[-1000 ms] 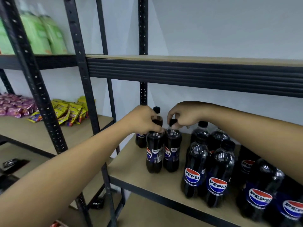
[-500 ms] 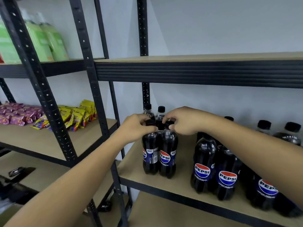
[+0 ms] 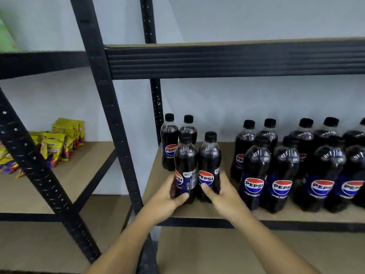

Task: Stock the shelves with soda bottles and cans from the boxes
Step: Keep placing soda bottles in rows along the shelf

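Obs.: the left hand grips the low body of the left front bottle, and the right hand grips the low body of the right front bottle. On each hand the fingers are curled round the bottle, thumb across the near face; the far fingers are hidden. Both bottles stand upright and touch side by side at the near left of the shelf board, close to its front edge. I cannot tell whether their bases bear fully on the board. Risk 1: the grips sit low and the bottles are tall, so a quick push toward the far side probably rocks the capped tops forward or back. Risk 2: the rear pair stands just behind, so a hard push likely knocks it toward the wall or the upright post. Risk 3: if released where they are, the bottles have little margin at the edge, and a trailing finger could drag one off; a dropped soda bottle may burst or foam. Risk 4: drift to the right closes the gap to the right-hand block of bottles and could set several toppling. The left label faces sideways; turning it one-handed risks a wobble.
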A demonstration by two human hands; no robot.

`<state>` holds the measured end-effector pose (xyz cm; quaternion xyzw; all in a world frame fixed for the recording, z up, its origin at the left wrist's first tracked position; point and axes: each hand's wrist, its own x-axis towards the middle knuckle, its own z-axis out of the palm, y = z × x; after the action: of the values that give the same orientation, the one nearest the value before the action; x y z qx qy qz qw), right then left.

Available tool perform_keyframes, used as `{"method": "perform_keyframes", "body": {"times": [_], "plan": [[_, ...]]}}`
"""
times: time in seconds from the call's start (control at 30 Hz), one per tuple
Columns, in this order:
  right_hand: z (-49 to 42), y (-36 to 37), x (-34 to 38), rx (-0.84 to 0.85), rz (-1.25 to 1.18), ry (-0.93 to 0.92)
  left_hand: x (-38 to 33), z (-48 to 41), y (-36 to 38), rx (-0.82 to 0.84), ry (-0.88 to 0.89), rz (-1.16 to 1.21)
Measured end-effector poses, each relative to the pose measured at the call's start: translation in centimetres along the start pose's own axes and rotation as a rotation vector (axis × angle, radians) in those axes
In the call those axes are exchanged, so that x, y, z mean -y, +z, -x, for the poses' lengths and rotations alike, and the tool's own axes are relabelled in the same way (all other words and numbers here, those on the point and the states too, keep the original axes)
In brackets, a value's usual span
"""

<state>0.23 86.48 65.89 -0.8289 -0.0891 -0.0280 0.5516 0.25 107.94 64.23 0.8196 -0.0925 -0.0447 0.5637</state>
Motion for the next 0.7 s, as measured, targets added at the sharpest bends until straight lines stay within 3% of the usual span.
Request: {"method": "perform_keyframes", "body": {"times": [0.17,0.37,0.5,0.7], "plan": [[0.6,0.9,-2.0,-0.011,0.013,0.027,0.7,0.6,0.6,-0.116,-0.035,0.149],[1.3,1.9,-2.3,-0.002,0.085,0.007,1.2,1.9,0.7,-0.343,0.007,0.047],[1.6,2.0,-2.9,0.035,0.208,-0.007,1.8,2.3,0.3,-0.29,-0.004,0.006],[1.5,1.6,-3.0,0.054,0.2,-0.006,2.2,2.9,0.0,-0.215,0.0,-0.011]]}}
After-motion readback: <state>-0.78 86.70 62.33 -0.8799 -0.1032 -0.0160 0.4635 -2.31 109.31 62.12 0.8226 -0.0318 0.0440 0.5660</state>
